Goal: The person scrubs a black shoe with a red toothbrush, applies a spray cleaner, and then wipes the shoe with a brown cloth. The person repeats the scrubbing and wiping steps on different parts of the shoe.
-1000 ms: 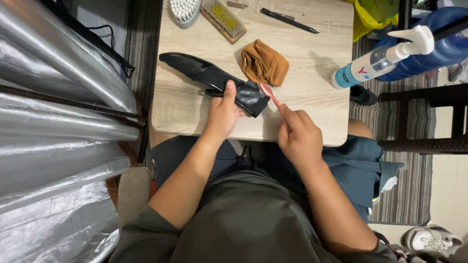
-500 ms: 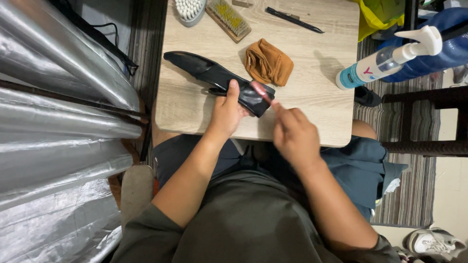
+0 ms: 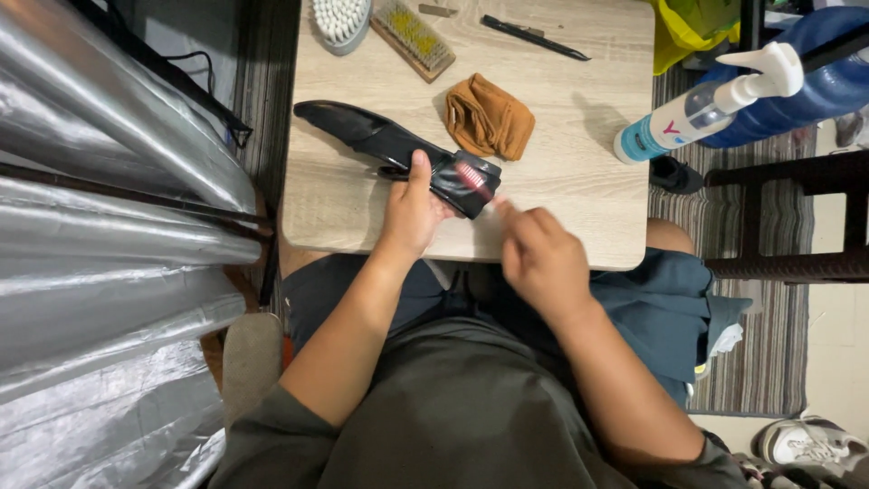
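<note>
My left hand [image 3: 412, 213] pinned the black shoe [image 3: 398, 149] on the table [image 3: 579, 136]; my right hand [image 3: 540, 258], blurred, had shifted the pink toothbrush [image 3: 472, 178] it gripped onto the heel, so scrubbing continued.

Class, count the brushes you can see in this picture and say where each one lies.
3. A white-bristled brush and a wooden brush lie at the table's far edge; a small pink brush in the right hand rests on the black shoe. Others may lie out of frame.
</note>
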